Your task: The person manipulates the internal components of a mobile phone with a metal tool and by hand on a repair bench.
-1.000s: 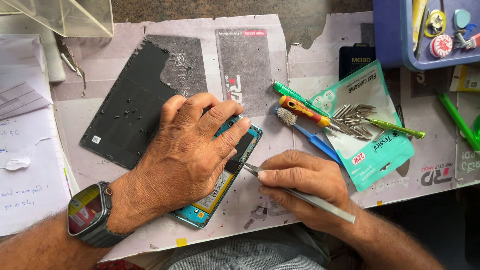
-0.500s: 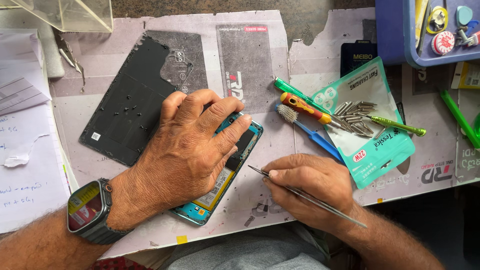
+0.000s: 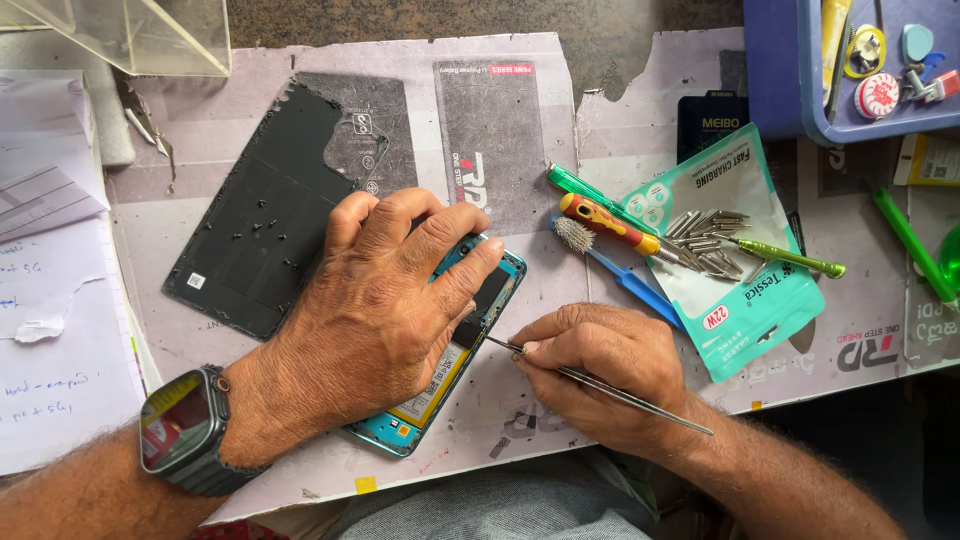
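Left hand [image 3: 375, 300] lies flat, fingers spread, pinning an opened teal phone [image 3: 445, 350] on the surface; right hand [image 3: 600, 370] has its grip pinched on thin tweezers [image 3: 600, 385] w/ tips at the phone's edge. Phone looks light, stiff, fragile inside — best held by its frame edges.

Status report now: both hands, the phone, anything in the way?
Left hand flat on phone. Right hand holds tweezers, tip at phone's edge. Left fingers cover most of phone.

The opened phone [image 3: 440, 380] has a glossy teal plastic frame, and the tweezers [image 3: 600, 385] are thin bright metal. The back cover [image 3: 265, 235] is matt black, dotted with tiny metal screws. The pouch [image 3: 740, 290] is shiny plastic on worn, scuffed cardboard [image 3: 560, 120].
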